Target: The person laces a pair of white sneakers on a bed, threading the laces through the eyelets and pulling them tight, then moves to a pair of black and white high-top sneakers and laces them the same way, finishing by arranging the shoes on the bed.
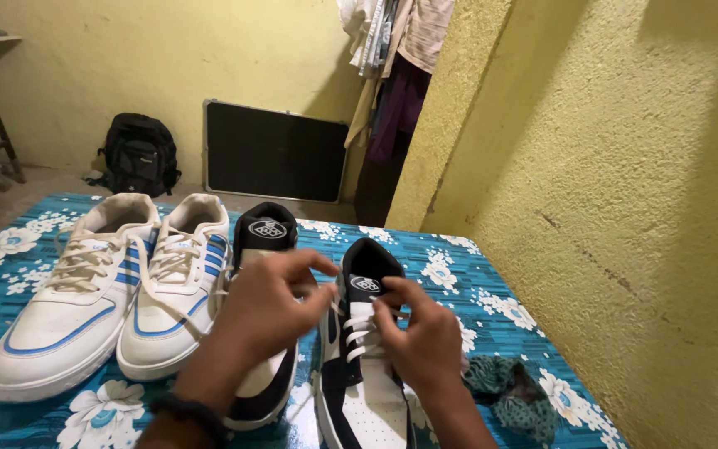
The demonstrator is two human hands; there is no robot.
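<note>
Black-and-white lace-up sneaker (365,366), 6 o'clock: left hand (269,309) and right hand (422,333) pinching its white laces (361,333). Risk: lace slipping from the fingertips, loosening.

Four shoes are lined up on the floral blue bedsheet (35,391): white blue-striped sneaker pair (114,287) left, black-and-white sneaker pair (359,366) right; crumpled green cloth (513,395) rightmost; black backpack (139,154) behind.

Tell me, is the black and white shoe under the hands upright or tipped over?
Upright. The black and white shoe rests sole-down on the floral sheet, tongue up, while both hands' fingers hold its white laces.
</note>
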